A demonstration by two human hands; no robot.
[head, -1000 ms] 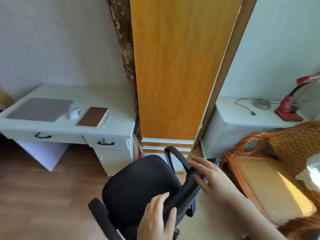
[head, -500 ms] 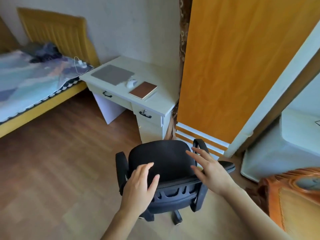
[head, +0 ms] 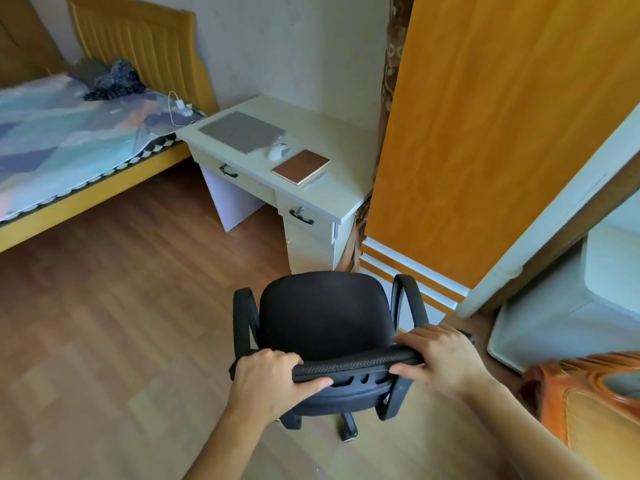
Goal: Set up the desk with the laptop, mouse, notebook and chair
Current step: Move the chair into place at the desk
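Both hands, open above it before, now grip chair (head: 322, 317) backrest: left hand (head: 266, 382), right hand (head: 440, 358). Desk (head: 343, 143) carries closed laptop (head: 242, 131), mouse (head: 278, 151), notebook (head: 300, 166). No legible writing.

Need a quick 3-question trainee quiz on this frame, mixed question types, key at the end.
1. True or false: both hands grip the top edge of the black mesh office chair's backrest.
2. Which thing lies between the closed grey laptop and the brown-covered notebook on the white wooden desk? A) white mouse B) red lamp C) phone
3. Fill in: the chair stands on the wooden floor, ____ from the desk.

Key:
1. True: the left hand and the right hand curl their fingers over it.
2. A: the white computer mouse.
3. apart
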